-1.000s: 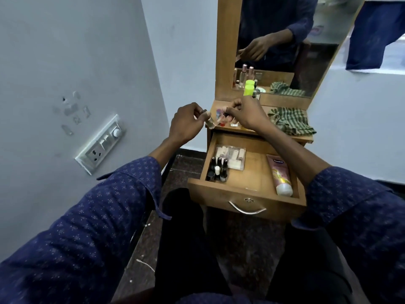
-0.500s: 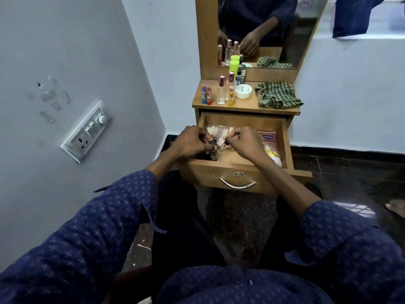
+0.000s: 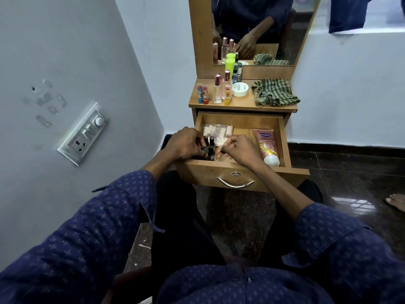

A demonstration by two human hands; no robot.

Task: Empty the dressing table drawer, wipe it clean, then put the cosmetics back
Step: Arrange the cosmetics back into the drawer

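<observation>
- The room was a pale-walled corner with a dark stone floor, a switch panel (image 3: 83, 133) on the left wall, and a small wooden dressing table with a mirror (image 3: 254, 29) on top.
- The drawer (image 3: 241, 172) was pulled out. In it were a clear pack of small pale items (image 3: 217, 130) at the back left, a pink lotion tube (image 3: 267, 145) along the right side, and a cluster of dark-capped nail polish bottles (image 3: 210, 148) at the front left.
- On the bench (image 3: 241, 105) above stood two lip balm sticks (image 3: 202, 93), two perfume bottles (image 3: 217, 88), a white cream jar (image 3: 240, 89) and a green checked cloth (image 3: 274, 92).
- The left hand (image 3: 184, 144) had its grip curled round the nail polish bottles. The right hand (image 3: 238, 148) pinched a thin clear stick-like thing (image 3: 221, 151), maybe a gloss or dropper.
- My guess is they were putting things back. The bottles look tippy, so I'd set each one down upright, tight against the others, and only let go once it's settled.
- The slim item would go flat beside them so it doesn't roll.
- The left fingertips were tucked behind the bottles, so I couldn't count how many it held.
- The front left corner of the drawer was hidden by the hand, and the labels were too blurry to read.
</observation>
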